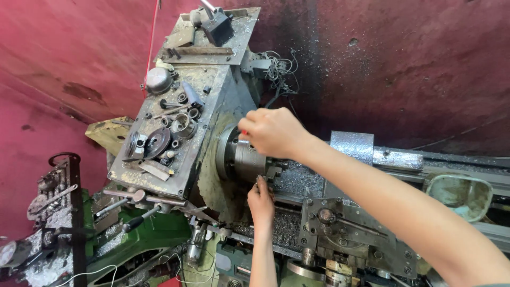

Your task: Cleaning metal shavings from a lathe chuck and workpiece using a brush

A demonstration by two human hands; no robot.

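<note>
Chuck-work is where I judge us: my right hand (273, 132) is fisted on top of the lathe chuck (245, 159) (red-tipped tool barely showing), left hand (261, 197) pinching something small at its jaws, so next needs steady, even turning.

We've got one view only, head cam, so no 2nd view to share w/ it. It looks steeply down and fwd from above the lathe (212, 159), close in. Horizon's rolled: headstock leans toward 1 o'clock, the bed (425, 159) runs off toward 3 o'clock. Our hands enter from 5 and 6 o'clock. Red wall (398, 64) fills 12 o'clock.
</note>
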